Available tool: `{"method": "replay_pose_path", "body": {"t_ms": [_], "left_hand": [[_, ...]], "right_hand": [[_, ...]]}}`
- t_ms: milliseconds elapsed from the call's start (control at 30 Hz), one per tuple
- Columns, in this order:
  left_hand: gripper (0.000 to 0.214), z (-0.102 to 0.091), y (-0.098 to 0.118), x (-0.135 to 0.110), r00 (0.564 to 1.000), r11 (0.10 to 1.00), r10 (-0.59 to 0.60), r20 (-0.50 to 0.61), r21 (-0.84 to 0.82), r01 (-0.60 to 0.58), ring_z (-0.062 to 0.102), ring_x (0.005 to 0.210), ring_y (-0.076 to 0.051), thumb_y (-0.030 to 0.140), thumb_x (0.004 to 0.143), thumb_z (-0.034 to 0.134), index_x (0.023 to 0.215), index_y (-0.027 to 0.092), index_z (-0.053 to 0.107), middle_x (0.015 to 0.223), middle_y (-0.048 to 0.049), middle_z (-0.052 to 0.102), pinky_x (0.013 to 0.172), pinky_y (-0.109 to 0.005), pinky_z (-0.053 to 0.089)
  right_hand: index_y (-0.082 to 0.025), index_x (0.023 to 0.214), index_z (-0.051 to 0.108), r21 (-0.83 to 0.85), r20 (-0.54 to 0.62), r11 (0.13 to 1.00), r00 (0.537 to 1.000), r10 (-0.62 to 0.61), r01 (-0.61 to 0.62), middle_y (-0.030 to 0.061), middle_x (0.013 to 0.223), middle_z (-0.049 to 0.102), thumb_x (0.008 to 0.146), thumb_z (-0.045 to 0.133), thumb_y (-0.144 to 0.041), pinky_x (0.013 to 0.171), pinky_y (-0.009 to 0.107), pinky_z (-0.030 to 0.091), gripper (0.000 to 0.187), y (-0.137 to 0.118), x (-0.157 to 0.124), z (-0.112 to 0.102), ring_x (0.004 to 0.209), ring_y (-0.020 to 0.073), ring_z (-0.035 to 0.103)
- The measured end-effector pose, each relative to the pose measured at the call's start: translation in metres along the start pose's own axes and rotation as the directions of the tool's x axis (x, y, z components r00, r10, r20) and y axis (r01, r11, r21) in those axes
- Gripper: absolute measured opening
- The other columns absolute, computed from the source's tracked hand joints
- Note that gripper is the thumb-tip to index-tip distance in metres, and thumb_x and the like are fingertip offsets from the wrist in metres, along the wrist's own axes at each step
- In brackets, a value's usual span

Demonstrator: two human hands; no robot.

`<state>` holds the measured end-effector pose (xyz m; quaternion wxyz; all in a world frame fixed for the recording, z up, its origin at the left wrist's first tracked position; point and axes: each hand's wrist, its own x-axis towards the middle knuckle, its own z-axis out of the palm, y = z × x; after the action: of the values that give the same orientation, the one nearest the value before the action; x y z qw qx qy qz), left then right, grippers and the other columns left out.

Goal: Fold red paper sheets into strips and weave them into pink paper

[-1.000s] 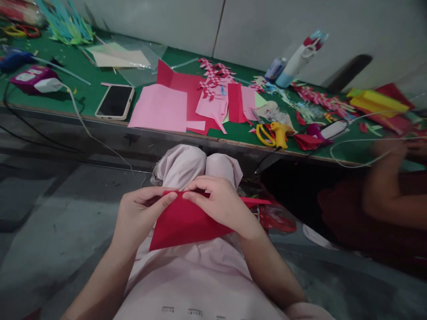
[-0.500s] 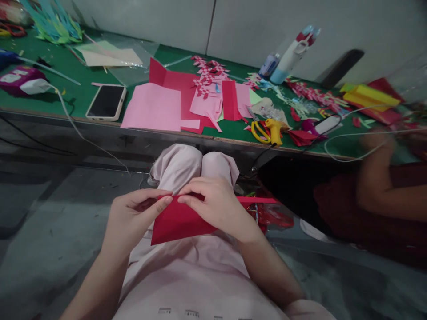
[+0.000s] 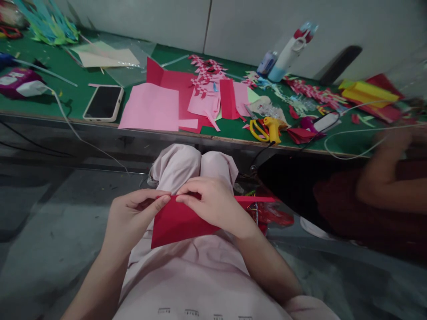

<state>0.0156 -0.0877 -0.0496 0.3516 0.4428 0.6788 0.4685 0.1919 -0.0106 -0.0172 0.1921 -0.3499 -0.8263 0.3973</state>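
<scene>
A sheet of red paper (image 3: 183, 222) hangs over my lap, with a narrow folded strip along its top edge that runs out to the right past my wrist. My left hand (image 3: 135, 211) pinches that top edge near its left end, thumb in front and fingers behind. Close beside it, my right hand (image 3: 210, 202) pinches the same edge between thumb and forefinger. The fingertips of both hands are a small gap apart. Part of the sheet lies hidden behind my right hand and wrist.
On the green table (image 3: 140, 138) lie pink paper (image 3: 151, 106), a phone (image 3: 104, 103), yellow-handled scissors (image 3: 257, 130), a yellow glue gun (image 3: 274, 129) and woven paper strips (image 3: 207, 73). A bottle (image 3: 288, 53) stands by the wall. At the right is another person's arm (image 3: 383, 178).
Both hands keep their pinch on the red paper and have barely moved. The view has shifted slightly. The other person's arm at the right has moved a little.
</scene>
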Motion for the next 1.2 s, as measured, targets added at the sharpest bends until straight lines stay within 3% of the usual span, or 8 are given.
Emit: {"method": "replay_pose_path", "body": {"t_ms": [200,400,533,733,833,1200], "left_hand": [[0.024,0.003,-0.002,0.002,0.997,0.994,-0.070,0.039,-0.077,0.073,0.070,0.065,-0.019,0.039,0.065,0.080,0.081,0.022,0.077,0.073,-0.0040,0.076,0.055,-0.025,0.056],[0.021,0.001,0.000,0.004,0.997,0.997,-0.080,0.001,-0.015,0.080,0.070,0.071,-0.021,0.042,0.068,0.077,0.075,0.022,0.077,0.074,-0.0043,0.076,0.059,-0.026,0.056],[0.022,0.001,-0.004,0.007,0.995,0.997,-0.063,0.073,-0.049,0.067,0.070,0.068,-0.019,0.042,0.070,0.075,0.075,0.021,0.076,0.074,-0.0049,0.076,0.057,-0.025,0.056],[0.016,0.001,-0.003,0.007,0.984,0.987,0.095,0.150,0.111,-0.112,0.069,0.067,-0.017,0.036,0.073,0.071,0.079,0.022,0.077,0.075,-0.0032,0.076,0.057,-0.023,0.054],[0.014,0.001,-0.002,0.006,0.975,0.964,0.175,0.137,0.176,-0.198,0.069,0.070,-0.017,0.032,0.076,0.068,0.079,0.022,0.077,0.077,-0.0022,0.076,0.062,-0.024,0.054],[0.009,-0.004,-0.003,0.003,0.964,0.938,0.255,0.071,0.223,-0.265,0.069,0.069,-0.015,0.031,0.077,0.069,0.079,0.025,0.076,0.076,0.0009,0.076,0.063,-0.021,0.054]], "right_hand": [[-0.019,0.085,0.073,0.057,0.013,0.996,0.998,0.063,-0.064,0.0017,0.087,0.074,0.085,0.062,-0.021,0.072,0.024,0.044,0.011,0.007,0.002,0.000,0.080,0.0129,0.065],[-0.019,0.083,0.073,0.087,0.030,0.991,0.994,0.104,-0.106,0.0009,0.085,0.074,0.084,0.063,-0.024,0.069,0.023,0.042,0.011,0.009,0.003,0.002,0.077,0.0121,0.065],[-0.019,0.085,0.073,0.080,0.039,0.991,0.994,0.101,-0.104,0.0011,0.085,0.074,0.084,0.062,-0.024,0.070,0.023,0.042,0.012,0.011,0.003,0.002,0.077,0.0120,0.065],[-0.018,0.084,0.073,0.046,0.078,0.997,0.995,0.057,-0.061,0.0021,0.086,0.074,0.086,0.060,-0.020,0.070,0.023,0.043,0.013,0.010,0.004,0.002,0.078,0.0129,0.064],[-0.018,0.084,0.073,0.046,0.069,0.998,0.997,0.043,-0.047,0.0022,0.086,0.074,0.086,0.060,-0.019,0.071,0.023,0.043,0.013,0.009,0.004,0.004,0.079,0.0129,0.064],[-0.019,0.088,0.073,0.018,0.025,0.999,0.999,0.040,-0.041,0.0020,0.092,0.074,0.086,0.062,-0.022,0.077,0.025,0.046,0.012,0.009,-0.007,-0.008,0.085,0.0131,0.065]]}}
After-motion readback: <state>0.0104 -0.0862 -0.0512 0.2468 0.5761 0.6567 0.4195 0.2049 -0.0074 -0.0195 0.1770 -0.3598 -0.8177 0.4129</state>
